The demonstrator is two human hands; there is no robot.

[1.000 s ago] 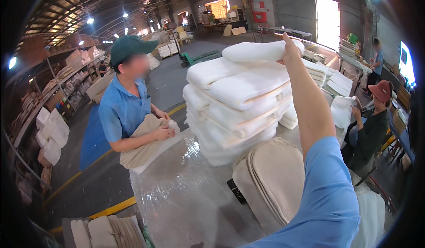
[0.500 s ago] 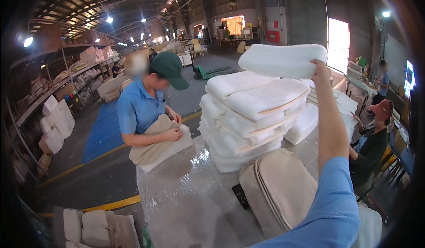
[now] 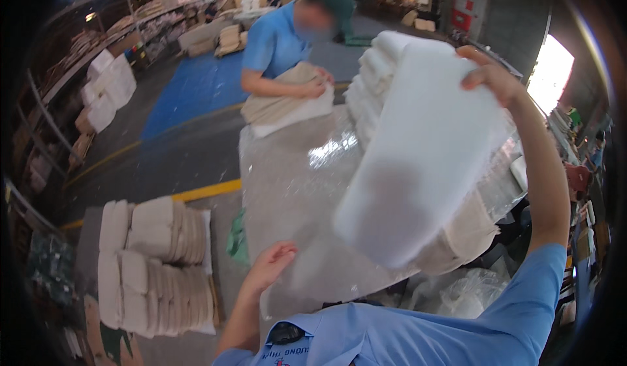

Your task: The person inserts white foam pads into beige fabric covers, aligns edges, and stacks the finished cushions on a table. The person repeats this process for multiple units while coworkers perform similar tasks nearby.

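Observation:
My right hand [image 3: 491, 79] grips a thick white cushion pad [image 3: 418, 144] by its top right corner. The pad hangs aslant above the table [image 3: 290, 190], its rounded lower end towards me. My left hand [image 3: 273, 265] is low over the table's near left side, empty, with fingers loosely bent. Behind the raised pad, a stack of white pads [image 3: 369, 88] is partly hidden. A pile of beige fabric covers [image 3: 473, 232] shows past the pad's lower right edge.
Across the table a co-worker [image 3: 274, 46] in a blue shirt handles a beige cover [image 3: 281, 92] over a white pad. Beige cushions [image 3: 153, 268] stand in rows at lower left. Clear plastic [image 3: 470, 294] lies bunched near my right side. Shelves line the far left.
My right hand has brought the white pad from above the stack towards me, tipping it from level to steeply slanted. My left hand has come into view. The view has tilted down.

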